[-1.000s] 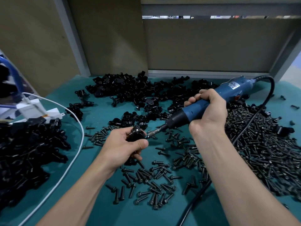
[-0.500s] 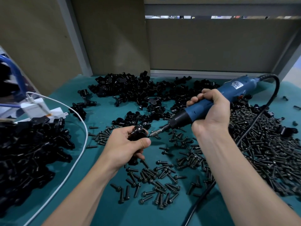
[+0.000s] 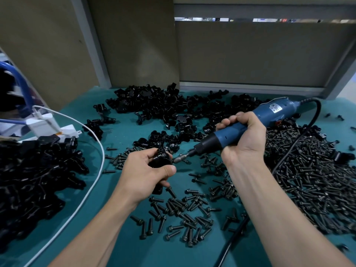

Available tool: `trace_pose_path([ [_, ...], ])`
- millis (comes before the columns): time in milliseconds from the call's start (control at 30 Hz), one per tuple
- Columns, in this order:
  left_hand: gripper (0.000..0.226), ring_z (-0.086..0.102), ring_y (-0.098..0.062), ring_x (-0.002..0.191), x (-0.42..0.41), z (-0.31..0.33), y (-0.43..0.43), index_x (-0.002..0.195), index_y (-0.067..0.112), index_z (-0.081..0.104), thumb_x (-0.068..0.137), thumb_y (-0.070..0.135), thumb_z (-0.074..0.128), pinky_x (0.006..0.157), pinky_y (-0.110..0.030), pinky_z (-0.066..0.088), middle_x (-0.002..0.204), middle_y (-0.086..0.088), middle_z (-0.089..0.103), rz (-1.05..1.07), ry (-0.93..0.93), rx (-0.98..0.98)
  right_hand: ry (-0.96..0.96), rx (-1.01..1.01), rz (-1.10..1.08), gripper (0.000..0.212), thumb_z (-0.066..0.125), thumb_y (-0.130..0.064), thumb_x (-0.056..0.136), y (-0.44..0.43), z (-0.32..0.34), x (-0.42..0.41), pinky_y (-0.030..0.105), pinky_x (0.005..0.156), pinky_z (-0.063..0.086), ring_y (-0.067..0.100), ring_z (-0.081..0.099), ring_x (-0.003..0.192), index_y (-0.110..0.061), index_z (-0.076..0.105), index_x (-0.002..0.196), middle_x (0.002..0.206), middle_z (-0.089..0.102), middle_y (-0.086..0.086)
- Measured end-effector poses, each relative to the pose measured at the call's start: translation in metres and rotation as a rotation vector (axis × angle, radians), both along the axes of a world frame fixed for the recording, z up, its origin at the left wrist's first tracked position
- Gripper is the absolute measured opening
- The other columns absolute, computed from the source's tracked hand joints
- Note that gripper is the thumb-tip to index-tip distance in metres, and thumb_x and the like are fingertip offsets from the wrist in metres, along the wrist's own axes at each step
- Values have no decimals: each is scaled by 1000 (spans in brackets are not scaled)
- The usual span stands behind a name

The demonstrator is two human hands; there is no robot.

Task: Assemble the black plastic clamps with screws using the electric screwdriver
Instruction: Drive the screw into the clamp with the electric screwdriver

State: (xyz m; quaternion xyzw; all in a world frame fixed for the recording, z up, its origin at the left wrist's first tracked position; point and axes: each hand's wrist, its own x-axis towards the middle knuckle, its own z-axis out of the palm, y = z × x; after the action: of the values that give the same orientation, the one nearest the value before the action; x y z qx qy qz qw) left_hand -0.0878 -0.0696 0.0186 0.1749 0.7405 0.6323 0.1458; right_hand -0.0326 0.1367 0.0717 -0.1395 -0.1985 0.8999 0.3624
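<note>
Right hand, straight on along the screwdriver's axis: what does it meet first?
The black clamp gripped in the left hand. The electric screwdriver in the right hand points down-left in frame, with its bit tip at the clamp. Contact is unclear from one view.

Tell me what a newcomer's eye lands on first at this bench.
The blue electric screwdriver gripped in the right hand at centre, its bit pointing at the black plastic clamp held in the left hand. Then the heap of black screws covering the right of the teal mat, and piles of black clamps at the back and left.
</note>
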Motion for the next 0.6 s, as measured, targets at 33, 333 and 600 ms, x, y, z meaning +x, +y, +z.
trace_pose_path([
  [33, 25, 73, -31, 55, 0, 0, 0, 80, 25, 79, 78, 1, 88, 45, -24, 54, 77, -1, 78, 4, 6, -7, 0, -6, -1, 19, 50, 3, 82, 0, 0, 0, 28, 57, 50, 18, 52, 53, -12, 49, 70, 63, 53, 3],
  [333, 27, 73, -30, 54, 3, 2, 2, 81, 31, 79, 77, 6, 90, 46, -25, 54, 76, -1, 77, 15, 53, -15, 12, -16, -2, 19, 49, 3, 81, 0, 2, 0, 27, 55, 50, 18, 51, 51, -12, 50, 68, 62, 52, 3],
  [600, 29, 73, -29, 54, 3, 2, 2, 82, 33, 78, 79, 7, 89, 45, -24, 54, 80, 0, 78, 9, 78, -17, 5, -17, -4, 20, 49, 3, 82, -1, 1, -1, 28, 57, 50, 19, 50, 52, -12, 49, 68, 63, 52, 3],
])
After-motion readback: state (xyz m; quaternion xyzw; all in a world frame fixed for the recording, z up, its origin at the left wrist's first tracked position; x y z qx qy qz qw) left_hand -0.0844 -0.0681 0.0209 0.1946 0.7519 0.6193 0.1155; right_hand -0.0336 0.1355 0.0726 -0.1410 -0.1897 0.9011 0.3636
